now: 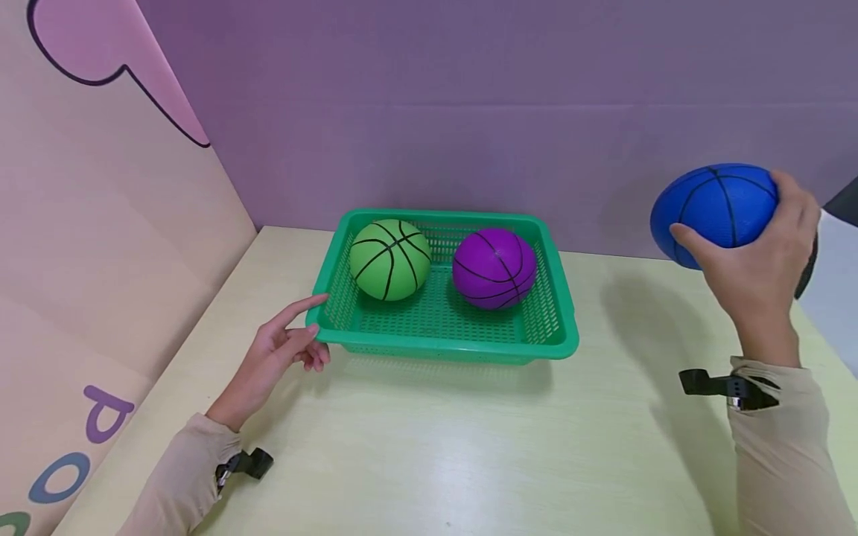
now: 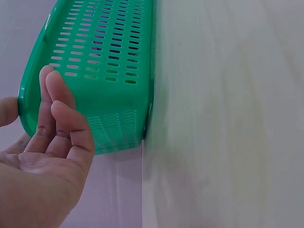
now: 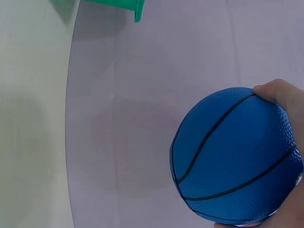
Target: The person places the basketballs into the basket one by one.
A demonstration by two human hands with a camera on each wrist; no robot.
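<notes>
Black-lined blue ball, green basket, apparently slotted.

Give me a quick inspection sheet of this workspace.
Surface: pale wooden table, bare around the basket.
Job's things: round blue rubber ball held in the air; green perforated plastic basket holds a round green ball and a round purple ball, side by side.
Clutter: nothing seen.
Hands: right hand grips the blue ball; left hand, fingers relaxed, at the basket's near left corner.
Cables: nothing seen; black wrist mounts on both sleeves.
Surroundings: purple back wall, pink printed side panel.
</notes>
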